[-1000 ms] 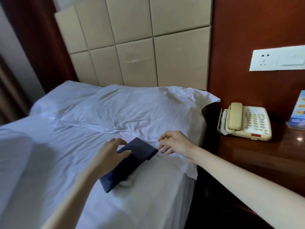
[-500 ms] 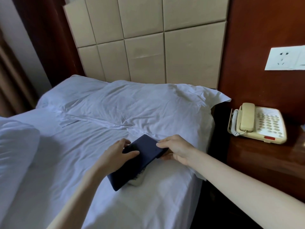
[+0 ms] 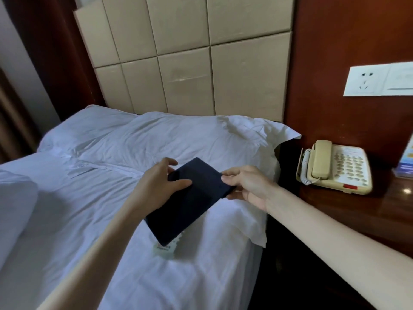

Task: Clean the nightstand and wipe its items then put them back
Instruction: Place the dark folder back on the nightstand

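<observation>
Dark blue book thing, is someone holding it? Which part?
Yes, both hands hold the dark blue book: the left hand grips its left edge, thumb on top, and the right hand pinches its far right corner.

Dark navy folder [image 3: 192,198], closed, tilted above the bed [image 3: 67,220], gripped at its far end by left hand [image 3: 156,189] and right hand [image 3: 248,186]. Small white packet [image 3: 165,248] lies on bed under folder's near corner. Beige corded phone [image 3: 335,166], handset cradled, sits on dark wood counter [image 3: 348,211].

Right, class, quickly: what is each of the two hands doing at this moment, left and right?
Left hand: holding the dark blue folder by its left edge, thumb on top.
Right hand: pinching the same folder's right corner.
</observation>
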`<action>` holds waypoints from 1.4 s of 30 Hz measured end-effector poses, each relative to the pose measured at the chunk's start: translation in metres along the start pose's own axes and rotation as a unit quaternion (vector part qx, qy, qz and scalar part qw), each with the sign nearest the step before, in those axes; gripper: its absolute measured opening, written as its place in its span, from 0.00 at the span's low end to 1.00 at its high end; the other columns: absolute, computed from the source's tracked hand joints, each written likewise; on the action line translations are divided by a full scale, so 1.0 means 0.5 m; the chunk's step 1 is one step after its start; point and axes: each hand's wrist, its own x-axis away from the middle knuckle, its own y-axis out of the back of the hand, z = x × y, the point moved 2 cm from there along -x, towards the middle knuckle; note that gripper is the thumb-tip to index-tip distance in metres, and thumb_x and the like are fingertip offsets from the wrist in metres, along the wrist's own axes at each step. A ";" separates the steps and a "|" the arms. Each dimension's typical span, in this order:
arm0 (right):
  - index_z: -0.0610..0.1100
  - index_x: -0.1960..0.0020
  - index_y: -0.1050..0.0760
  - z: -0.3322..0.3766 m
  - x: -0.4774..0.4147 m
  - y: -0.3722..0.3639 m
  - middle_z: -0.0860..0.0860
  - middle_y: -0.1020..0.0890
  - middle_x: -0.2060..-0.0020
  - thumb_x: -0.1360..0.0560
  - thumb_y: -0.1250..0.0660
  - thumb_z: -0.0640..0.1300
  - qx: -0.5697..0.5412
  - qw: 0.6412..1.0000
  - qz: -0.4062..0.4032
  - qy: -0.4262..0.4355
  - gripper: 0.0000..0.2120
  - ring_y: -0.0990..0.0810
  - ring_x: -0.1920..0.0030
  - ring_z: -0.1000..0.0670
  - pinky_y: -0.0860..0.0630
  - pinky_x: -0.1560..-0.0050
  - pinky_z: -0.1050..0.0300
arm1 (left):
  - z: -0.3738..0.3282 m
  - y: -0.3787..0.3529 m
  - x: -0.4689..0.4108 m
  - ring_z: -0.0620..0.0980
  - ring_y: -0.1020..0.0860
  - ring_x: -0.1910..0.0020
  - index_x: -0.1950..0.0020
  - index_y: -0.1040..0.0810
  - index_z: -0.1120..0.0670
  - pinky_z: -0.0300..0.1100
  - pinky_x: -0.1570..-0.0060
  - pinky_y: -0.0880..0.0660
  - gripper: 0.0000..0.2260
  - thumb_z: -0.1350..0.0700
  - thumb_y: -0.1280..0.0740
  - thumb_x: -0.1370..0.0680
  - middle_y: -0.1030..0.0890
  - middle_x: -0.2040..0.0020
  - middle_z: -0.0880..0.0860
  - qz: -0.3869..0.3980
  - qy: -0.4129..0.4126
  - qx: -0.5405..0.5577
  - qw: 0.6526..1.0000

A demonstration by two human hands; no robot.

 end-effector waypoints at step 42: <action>0.36 0.42 0.24 0.011 0.310 0.564 0.42 0.20 0.50 0.24 0.37 0.30 -0.119 0.929 -0.324 0.133 0.12 0.20 0.52 0.45 0.22 0.65 0.57 | -0.502 -0.477 -0.041 0.52 0.21 0.42 0.29 0.34 0.55 0.48 0.40 0.25 0.19 0.58 0.40 0.19 0.23 0.36 0.54 0.184 0.008 0.561 0.807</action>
